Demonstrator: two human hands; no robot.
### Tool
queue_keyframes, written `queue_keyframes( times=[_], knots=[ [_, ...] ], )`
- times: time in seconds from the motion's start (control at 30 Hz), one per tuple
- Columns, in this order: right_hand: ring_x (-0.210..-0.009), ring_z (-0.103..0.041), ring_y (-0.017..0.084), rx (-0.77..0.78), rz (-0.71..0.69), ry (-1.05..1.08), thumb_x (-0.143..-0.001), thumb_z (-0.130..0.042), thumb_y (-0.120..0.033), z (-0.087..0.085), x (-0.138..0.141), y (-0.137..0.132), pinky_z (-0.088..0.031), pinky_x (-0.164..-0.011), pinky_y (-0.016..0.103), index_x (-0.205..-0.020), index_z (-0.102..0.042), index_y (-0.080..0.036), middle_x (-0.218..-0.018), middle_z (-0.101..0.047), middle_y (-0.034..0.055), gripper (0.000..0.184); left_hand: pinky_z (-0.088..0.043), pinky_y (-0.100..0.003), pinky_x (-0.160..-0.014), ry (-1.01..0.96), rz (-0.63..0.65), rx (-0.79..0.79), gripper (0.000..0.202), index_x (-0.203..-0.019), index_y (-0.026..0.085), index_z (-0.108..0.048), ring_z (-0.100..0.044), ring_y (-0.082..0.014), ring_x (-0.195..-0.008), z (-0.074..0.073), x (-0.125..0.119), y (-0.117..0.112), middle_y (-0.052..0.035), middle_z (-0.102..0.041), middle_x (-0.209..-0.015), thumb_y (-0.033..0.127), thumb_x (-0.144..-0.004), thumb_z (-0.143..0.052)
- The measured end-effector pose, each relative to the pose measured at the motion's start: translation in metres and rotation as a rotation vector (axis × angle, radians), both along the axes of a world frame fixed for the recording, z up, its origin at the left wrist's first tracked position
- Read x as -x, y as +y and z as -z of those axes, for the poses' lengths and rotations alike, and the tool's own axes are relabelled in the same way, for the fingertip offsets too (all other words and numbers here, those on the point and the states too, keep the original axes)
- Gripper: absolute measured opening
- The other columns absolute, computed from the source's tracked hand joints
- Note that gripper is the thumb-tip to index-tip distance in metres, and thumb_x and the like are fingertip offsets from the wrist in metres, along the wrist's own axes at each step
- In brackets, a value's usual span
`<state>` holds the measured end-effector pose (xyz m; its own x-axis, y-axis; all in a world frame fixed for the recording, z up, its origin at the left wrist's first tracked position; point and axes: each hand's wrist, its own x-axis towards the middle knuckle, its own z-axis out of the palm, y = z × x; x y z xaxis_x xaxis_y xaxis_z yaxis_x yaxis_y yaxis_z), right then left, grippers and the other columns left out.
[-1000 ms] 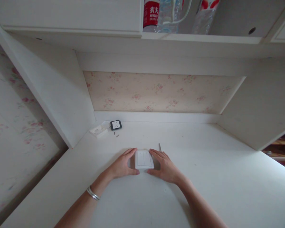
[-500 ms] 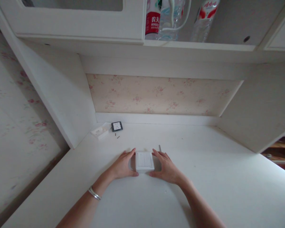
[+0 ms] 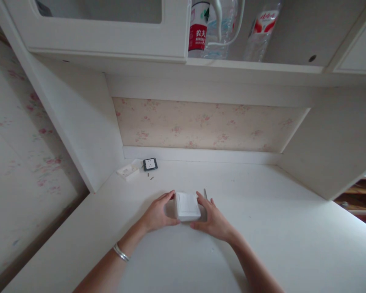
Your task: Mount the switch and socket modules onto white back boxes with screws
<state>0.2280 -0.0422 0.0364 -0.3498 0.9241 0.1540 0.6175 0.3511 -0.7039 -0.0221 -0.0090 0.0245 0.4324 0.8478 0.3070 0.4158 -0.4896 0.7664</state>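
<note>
Between my two hands is a white square light switch (image 3: 187, 204) with a deep body and flat rocker panels on its face. My left hand (image 3: 159, 212) curves round its left side, thumb at the front corner and fingertips at the back corner. On the other side my right hand (image 3: 212, 216) holds it the same way. Both hands pinch it by the edges, and it looks slightly tilted. A thin metal rod-like tool (image 3: 205, 193) lies just behind my right fingers, partly hidden by them.
At the back left of the white desk (image 3: 277, 228) lie a black-framed socket (image 3: 150, 164), two small screws (image 3: 151, 178) and an open white casing (image 3: 129, 170). Plastic bottles (image 3: 198, 32) stand in the cabinet (image 3: 110, 38) overhead. Side panels bound the desk left and right.
The light switch has turned and tipped slightly between my hands, shifting a little to the right. My hands have barely moved. The view has tilted up slightly.
</note>
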Motion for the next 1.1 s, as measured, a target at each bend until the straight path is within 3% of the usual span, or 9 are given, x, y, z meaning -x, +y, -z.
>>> queue_keyframes(
  times=[0.1,0.2,0.4,0.67,0.87,1.0,1.1],
  knots=[
    [-0.128,-0.039,0.030,0.028,0.022,0.287,-0.068,-0.072,-0.045,-0.006,0.001,-0.006,-0.015,-0.107,0.055,-0.143,-0.025,-0.024,-0.137,-0.045,0.0151,0.090,-0.037,-0.041,-0.106,-0.155,0.024,0.070,0.101,-0.140,0.020,-0.033,-0.048,-0.0273,-0.120,0.000,-0.005,-0.002,-0.0109,-0.047,-0.135,0.030,-0.053,-0.084],
    [-0.120,-0.047,0.027,0.174,0.074,0.627,-0.077,-0.066,-0.042,-0.012,0.001,-0.017,-0.033,-0.102,0.046,-0.137,-0.037,-0.030,-0.141,-0.042,0.0105,0.068,-0.035,-0.043,-0.107,-0.277,0.045,0.124,0.101,-0.141,0.019,-0.032,-0.046,-0.0282,-0.123,-0.001,-0.014,-0.005,-0.0127,-0.043,-0.139,0.027,-0.054,-0.084],
    [-0.107,-0.056,0.024,0.401,0.166,0.959,-0.077,-0.066,-0.036,-0.024,-0.003,-0.039,-0.044,-0.090,0.040,-0.125,-0.049,-0.034,-0.137,-0.047,0.0024,0.051,-0.032,-0.044,-0.109,-0.348,0.081,0.151,0.099,-0.141,0.021,-0.031,-0.042,-0.0287,-0.127,-0.003,-0.034,-0.014,-0.0117,-0.038,-0.142,0.025,-0.056,-0.083],
    [-0.101,-0.058,0.024,0.464,0.231,1.182,-0.076,-0.063,-0.024,-0.029,-0.015,-0.039,-0.047,-0.082,0.033,-0.118,-0.059,-0.020,-0.119,-0.060,0.0066,0.043,-0.029,-0.046,-0.110,-0.373,0.136,0.212,0.101,-0.143,0.022,-0.025,-0.036,-0.0291,-0.131,0.000,-0.056,-0.019,-0.0128,-0.036,-0.143,0.027,-0.060,-0.082],
    [-0.098,-0.058,0.021,0.484,0.236,1.222,-0.075,-0.061,-0.021,-0.025,-0.026,-0.035,-0.047,-0.081,0.029,-0.118,-0.060,-0.020,-0.115,-0.064,0.0051,0.044,-0.025,-0.045,-0.111,-0.397,0.171,0.262,0.097,-0.141,0.023,-0.030,-0.031,-0.0295,-0.133,0.001,-0.063,-0.021,-0.0115,-0.031,-0.146,0.029,-0.060,-0.082],
    [-0.096,-0.059,0.020,0.485,0.252,1.262,-0.074,-0.060,-0.022,-0.023,-0.026,-0.034,-0.048,-0.082,0.030,-0.118,-0.060,-0.021,-0.118,-0.062,0.0045,0.044,-0.029,-0.047,-0.109,-0.429,0.197,0.398,0.101,-0.142,0.025,-0.024,-0.037,-0.0296,-0.129,0.008,-0.063,-0.022,-0.0134,-0.024,-0.148,0.030,-0.060,-0.082],
    [-0.097,-0.059,0.020,0.460,0.261,1.293,-0.075,-0.058,-0.023,-0.024,-0.027,-0.033,-0.048,-0.083,0.029,-0.119,-0.060,-0.021,-0.118,-0.062,0.0043,0.044,-0.033,-0.046,-0.106,-0.428,0.193,0.440,0.099,-0.142,0.025,-0.023,-0.044,-0.0276,-0.123,0.012,-0.062,-0.023,-0.0150,-0.029,-0.144,0.031,-0.062,-0.081]
  ],
)
